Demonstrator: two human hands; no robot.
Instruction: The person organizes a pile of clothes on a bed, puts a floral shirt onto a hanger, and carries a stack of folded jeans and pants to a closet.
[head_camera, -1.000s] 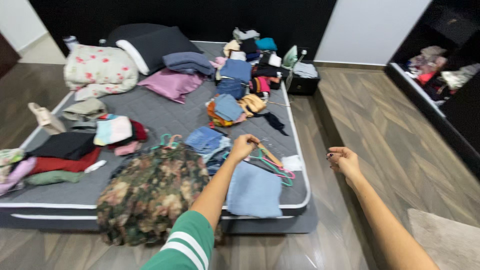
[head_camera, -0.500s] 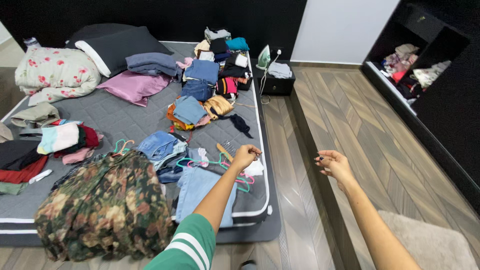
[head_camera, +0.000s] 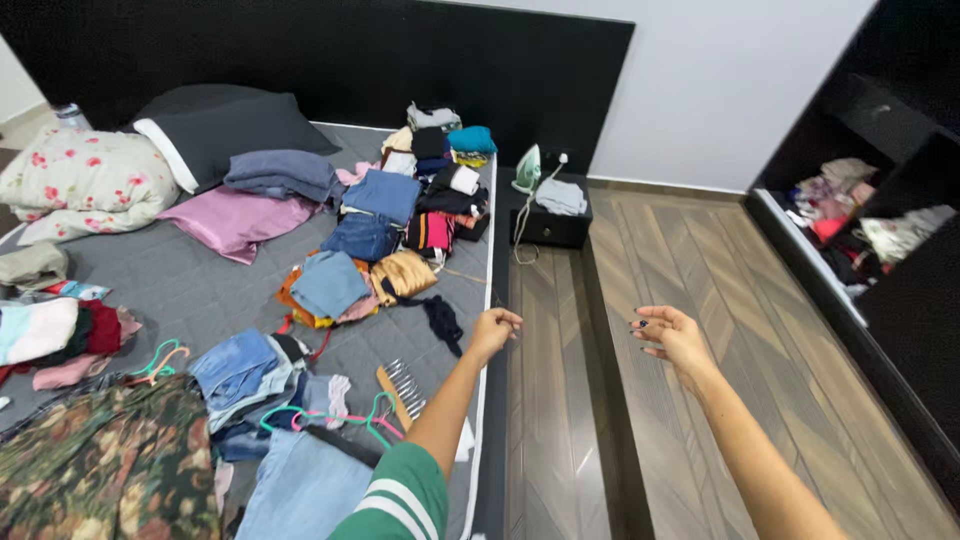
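Observation:
My left hand (head_camera: 495, 328) hovers over the right edge of the grey mattress (head_camera: 200, 290), fingers curled into a loose fist with nothing visible in it. Just left of it lie a black garment (head_camera: 440, 318) and a wooden clip hanger (head_camera: 395, 388). Teal and pink hangers (head_camera: 335, 418) rest on jeans (head_camera: 300, 490) near my elbow. My right hand (head_camera: 672, 335) is held out over the wooden floor (head_camera: 700, 250), palm inward, fingers apart and empty. My left arm wears a green sleeve with white stripes.
Folded clothes piles (head_camera: 400, 220) cover the bed's right half. A floral pillow (head_camera: 85, 180) and a dark pillow (head_camera: 215, 125) lie at its head, a camouflage garment (head_camera: 100, 470) at front left. An iron (head_camera: 528, 168) stands on a black nightstand (head_camera: 550, 225). A dark wardrobe (head_camera: 850, 200) stands on the right.
My left hand has lifted off the hangers and moved right to the mattress edge. The view has swung right and up. My right hand stays out over the floor.

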